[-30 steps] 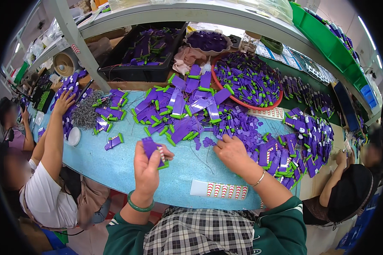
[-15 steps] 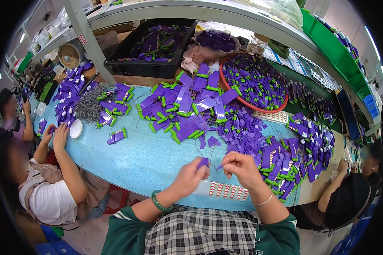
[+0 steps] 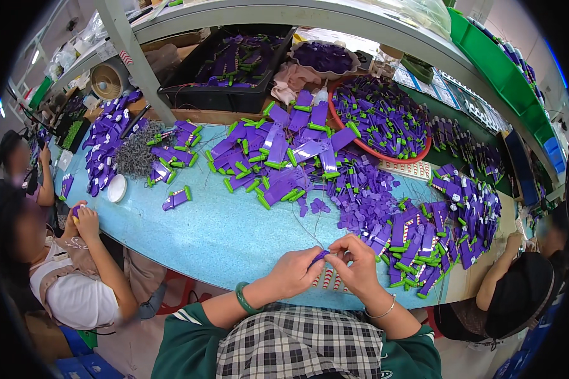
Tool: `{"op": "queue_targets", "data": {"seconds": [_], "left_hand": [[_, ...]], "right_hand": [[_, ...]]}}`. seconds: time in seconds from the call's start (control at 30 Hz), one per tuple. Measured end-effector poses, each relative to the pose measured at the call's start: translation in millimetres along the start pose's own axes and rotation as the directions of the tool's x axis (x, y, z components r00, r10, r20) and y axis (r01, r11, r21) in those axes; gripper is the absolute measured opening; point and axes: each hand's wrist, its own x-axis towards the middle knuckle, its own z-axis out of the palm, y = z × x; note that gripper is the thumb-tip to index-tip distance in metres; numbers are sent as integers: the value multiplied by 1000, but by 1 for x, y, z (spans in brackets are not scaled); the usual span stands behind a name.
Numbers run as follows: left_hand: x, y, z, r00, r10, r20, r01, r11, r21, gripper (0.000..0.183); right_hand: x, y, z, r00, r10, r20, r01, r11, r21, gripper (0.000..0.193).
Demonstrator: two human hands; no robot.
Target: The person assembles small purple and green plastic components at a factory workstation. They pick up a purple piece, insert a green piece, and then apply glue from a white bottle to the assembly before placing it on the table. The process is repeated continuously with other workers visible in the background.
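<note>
A small purple piece is pinched between the fingers of my left hand, near the front edge of the table. My right hand meets it from the right, its thumb and fingertips closed at the piece's edge; what exactly they grip is too small to make out. Thin dark wires run up from the fingers over the blue tabletop. Under the hands lies a strip of red-and-white striped stickers, partly covered. Beyond the hands spreads a heap of small flat purple pieces.
Purple parts with green ends lie in a central pile and a right-hand pile. A red-rimmed basket and a black tray stand behind, beneath a shelf. Co-workers sit at left and right.
My hands have come together at the purple piece; before, they were apart, each with something small and purple. The left hand shifted slightly down. At left, the co-worker's hands moved lower.
</note>
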Motion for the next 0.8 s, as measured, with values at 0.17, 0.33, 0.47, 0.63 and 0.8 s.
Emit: {"op": "queue_targets", "data": {"seconds": [0.17,0.33,0.47,0.63,0.8], "left_hand": [[-3,0,5,993,-70,94,69,998,6,17],[-3,2,9,938,-257,233,319,903,-289,23],[15,5,0,961,-181,209,216,963,-159,23],[53,-26,-50,967,93,-239,81,773,629,29],[65,-70,-65,934,102,-343,286,364,887,27]], "right_hand": [[-6,10,-4,984,76,159,-79,997,17,10],[-8,4,-3,968,208,141,-218,974,62,9],[3,12,-36,965,159,207,-151,987,-53,9],[37,2,-139,991,128,28,-99,870,-483,10],[22,0,-116,992,-121,25,86,532,-842,24]]}}
